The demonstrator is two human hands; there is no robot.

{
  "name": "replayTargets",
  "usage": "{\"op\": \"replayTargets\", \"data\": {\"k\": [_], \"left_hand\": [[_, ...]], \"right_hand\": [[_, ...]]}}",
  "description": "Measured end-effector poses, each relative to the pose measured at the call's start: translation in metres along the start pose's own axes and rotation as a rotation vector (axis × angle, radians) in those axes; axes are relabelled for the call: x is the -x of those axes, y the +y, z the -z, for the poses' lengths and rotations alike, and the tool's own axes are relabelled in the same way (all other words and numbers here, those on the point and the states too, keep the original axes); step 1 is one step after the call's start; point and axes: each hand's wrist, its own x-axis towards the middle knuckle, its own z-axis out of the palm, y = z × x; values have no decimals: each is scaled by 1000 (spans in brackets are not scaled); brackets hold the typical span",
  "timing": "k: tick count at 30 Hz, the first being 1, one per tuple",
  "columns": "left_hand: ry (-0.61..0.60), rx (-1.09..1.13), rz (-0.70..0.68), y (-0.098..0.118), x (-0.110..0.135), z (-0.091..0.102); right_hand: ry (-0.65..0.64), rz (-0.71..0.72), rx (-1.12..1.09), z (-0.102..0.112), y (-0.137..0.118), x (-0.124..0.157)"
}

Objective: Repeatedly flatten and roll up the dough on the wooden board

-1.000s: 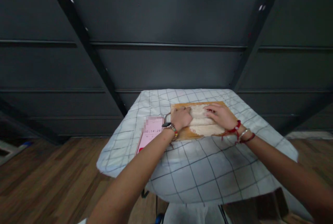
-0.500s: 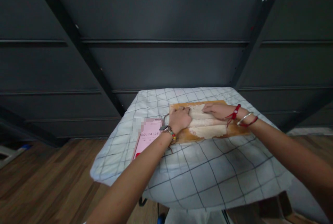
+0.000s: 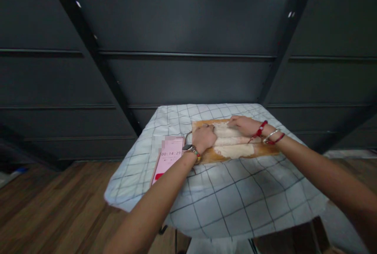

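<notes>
Partly under the right hand (image 3: 243, 124) lies pale sheeting (image 3: 231, 141).

An indoor room, whether in a home or a workshop cannot be told, shown by its wood-plank floor (image 3: 73, 199), dark grey panelled wall (image 3: 188, 81) with slanting struts (image 3: 97, 59), and white checked tablecloth (image 3: 206, 199).

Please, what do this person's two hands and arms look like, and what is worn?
The left hand is gloveless, with a dark-faced wristwatch and a multicoloured bracelet. The right hand, also gloveless, has a red cord bracelet, a silver-coloured bangle and a dark red band. No sleeves show on the forearms.
</notes>
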Motion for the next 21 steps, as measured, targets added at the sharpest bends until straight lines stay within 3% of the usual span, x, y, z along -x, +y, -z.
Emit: {"op": "replayTargets", "data": {"k": [3,5,8,11,13,15,19,21], "left_hand": [[-5,10,-8,-1,-2,0],[-1,18,-6,-1,-2,-1],[1,29,9,0,-2,-1],[-7,45,32,1,-1,0],[-15,60,44,2,0,1],[-23,72,55,2,0,3],[-28,79,61,1,0,4],[-28,71,55,1,0,4]], "right_hand": [[187,-128,-89,16,-5,5],[214,-218,-174,17,-8,8],[84,-237,-208,3,-13,11],[-53,-194,-76,-10,-16,11],[-66,-178,-44,-10,-16,10],[29,-197,-74,-1,-17,9],[337,-289,-196,22,-25,11],[365,-215,-258,24,-33,16]]}}
